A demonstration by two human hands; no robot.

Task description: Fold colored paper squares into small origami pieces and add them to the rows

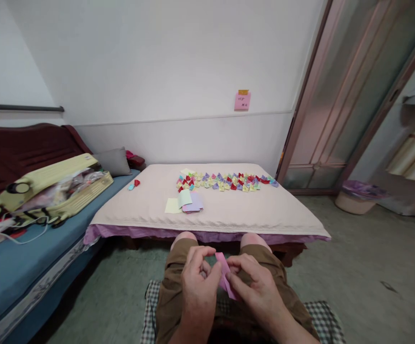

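Over my lap, a pink paper (223, 265) is held between both hands, folded into a narrow strip. My left hand (200, 279) pinches its left side with thumb and fingers. My right hand (256, 286) grips the right edge, thumb in front. On the cream-covered table ahead lies a stack of purple paper sheets (194, 203), with a pale green sheet (185, 197) curling over it and a pale yellow sheet (172, 206) at its left. Behind these spreads a long band of small folded paper pieces (225, 183) in yellow, red, purple and blue.
A few red and blue folded pieces (134, 185) sit at the table's left. To the left, an open yellow suitcase (74, 191) rests on a blue-covered wooden sofa (60, 229). A lined bin (358, 198) stands by the door at right. A pink note (242, 101) is taped to the wall.
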